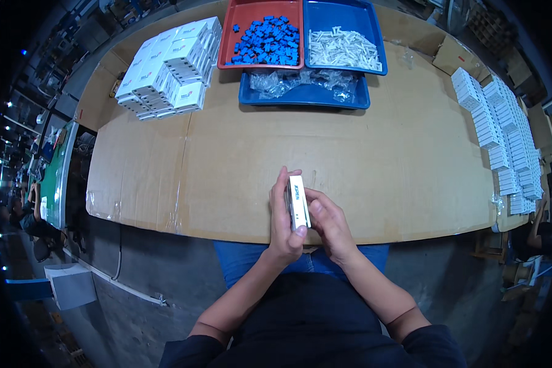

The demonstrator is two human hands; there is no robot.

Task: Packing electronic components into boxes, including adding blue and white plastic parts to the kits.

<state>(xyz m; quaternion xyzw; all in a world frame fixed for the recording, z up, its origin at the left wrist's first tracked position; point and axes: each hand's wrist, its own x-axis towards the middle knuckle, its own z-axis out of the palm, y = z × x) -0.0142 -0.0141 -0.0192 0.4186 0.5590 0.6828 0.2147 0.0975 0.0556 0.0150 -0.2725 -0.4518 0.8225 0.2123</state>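
1. My left hand (283,218) has its grip clamped on the small white box (298,202), fingers running up its left face and thumb tucked behind. I hold it on edge just above the near edge of the bench (374,165), at the middle of that edge.

2. My right hand (326,222) closes on the same box from the right, fingertips pressed to its lower right side. Both grips are together on the box, neither one free.

3. To do this well, I judge I should keep the left hand as the steady clamp and let the right fingertips do the fine work. That way the thin card walls are not crushed.

4. I keep the box low over the bench, so that if it slips it lands on the cardboard cover and not on my lap.

5. Whether the box flap is open or shut I cannot tell; my fingers hide its ends.

6. Along the right edge lie rows of white boxes (503,132), well apart from my hands.

7. At the far left corner sits a stack of white printed boxes (168,67).

8. At the far edge, in the middle, a blue tray (251,97) holds clear plastic bags (303,81). Behind it a red tray (233,24) holds small blue parts (267,42), and beside that another blue tray (375,37) holds white parts (343,49).
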